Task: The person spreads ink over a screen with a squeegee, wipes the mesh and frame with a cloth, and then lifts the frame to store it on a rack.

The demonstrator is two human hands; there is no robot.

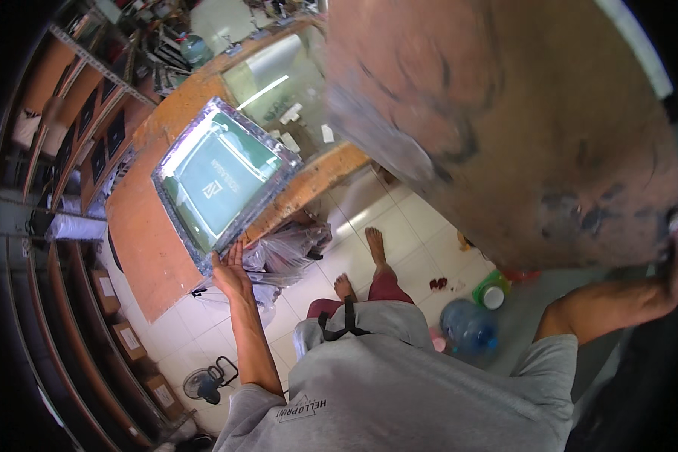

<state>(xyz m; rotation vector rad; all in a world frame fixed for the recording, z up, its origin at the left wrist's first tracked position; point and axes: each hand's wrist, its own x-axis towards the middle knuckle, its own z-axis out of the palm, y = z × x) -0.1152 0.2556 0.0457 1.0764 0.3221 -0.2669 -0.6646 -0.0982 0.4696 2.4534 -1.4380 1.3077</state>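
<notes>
My left hand [233,277] grips the near corner of a screen printing frame [222,181], thumb against the rim and fingers along its edge. The frame has a grey, worn border and a shiny green mesh with a pale design. It lies over the orange tabletop [147,248]; whether it rests flat there I cannot tell. At the far right, my right hand [672,275] is closed on the edge of a large brown board [520,135] with dark stains. The board is raised close and covers the upper right. My right fingers are partly hidden in shadow.
A glass panel [271,83] with small white pieces is set in the table. A plastic bag [290,252] hangs below its edge. On the tiled floor are a blue water bottle [467,325], a green container [492,291] and a fan [203,383]. Shelves [75,339] line the left.
</notes>
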